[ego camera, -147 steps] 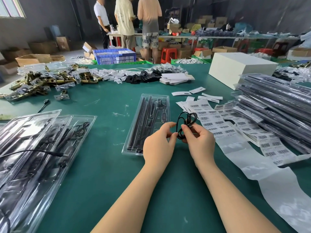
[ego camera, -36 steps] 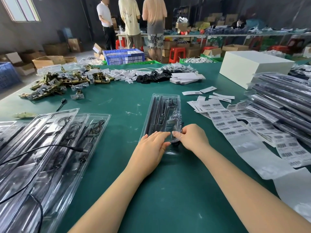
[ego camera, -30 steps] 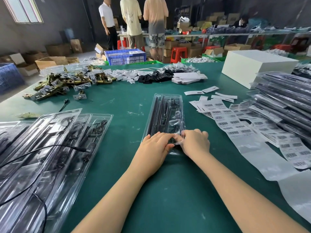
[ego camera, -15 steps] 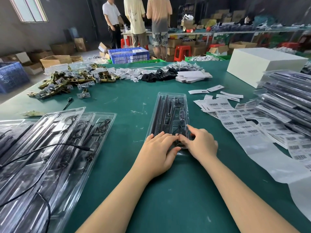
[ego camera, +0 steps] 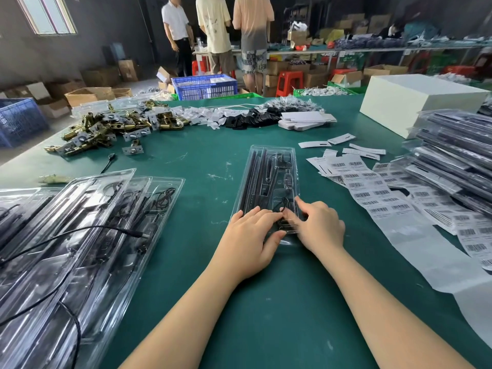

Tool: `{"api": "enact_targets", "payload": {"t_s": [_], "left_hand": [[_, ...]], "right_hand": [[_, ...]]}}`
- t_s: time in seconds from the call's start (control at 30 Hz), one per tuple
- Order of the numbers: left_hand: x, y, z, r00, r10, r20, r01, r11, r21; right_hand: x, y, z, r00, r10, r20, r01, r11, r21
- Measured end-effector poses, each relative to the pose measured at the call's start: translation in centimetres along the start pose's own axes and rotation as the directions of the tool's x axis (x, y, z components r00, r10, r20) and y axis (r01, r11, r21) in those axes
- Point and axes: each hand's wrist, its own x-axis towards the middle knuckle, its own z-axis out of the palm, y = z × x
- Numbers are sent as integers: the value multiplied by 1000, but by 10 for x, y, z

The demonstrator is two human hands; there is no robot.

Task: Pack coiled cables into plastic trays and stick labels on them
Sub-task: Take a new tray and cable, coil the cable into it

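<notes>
Pressing flat-fingered hands — left [ego camera: 249, 242], right [ego camera: 318, 226] — on tray [ego camera: 269, 179], green table [ego camera: 202, 155], cluttered warehouse.

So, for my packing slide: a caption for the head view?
Both hands press a coiled cable into a clear tray.

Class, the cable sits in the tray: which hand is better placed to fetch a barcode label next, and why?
Probably the right hand: the barcode labels lie on its side of the tray; the left hand would cross over.

Daylight comes from the window [ego camera: 48, 14] at my far left; the hall behind stays dim. Clear trays [ego camera: 80, 235] by the table's left edge throw glare. The edges bend, and the standing people [ego camera: 213, 35] look soft.
</notes>
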Motion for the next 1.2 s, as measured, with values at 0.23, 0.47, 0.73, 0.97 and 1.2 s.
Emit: {"api": "enact_targets", "payload": {"t_s": [0.23, 0.47, 0.73, 0.97, 1.2], "left_hand": [[0, -1, 1, 1000, -5, -9, 5, 1000, -9], [-1, 0, 1, 1000, 2, -15, -3, 1000, -9], [1, 2, 2, 999, -8, -41, 9, 1000, 17], [1, 2, 1, 998, -37, -57, 35, 999, -23], [1, 1, 2, 998, -25, -49, 24, 1000, -9]], "right_hand": [[-5, -4, -2, 1000, -14, -24, 15, 1000, 27], [-7, -10, -1, 993, 49, -105, -46, 998, 30], [1, 2, -5, 995, -30, 96, 37, 997, -74], [3, 17, -26, 893, -131, 431, 90, 989, 114], [1, 8, -14, 963, -97, 253, 109, 993, -35]]}}
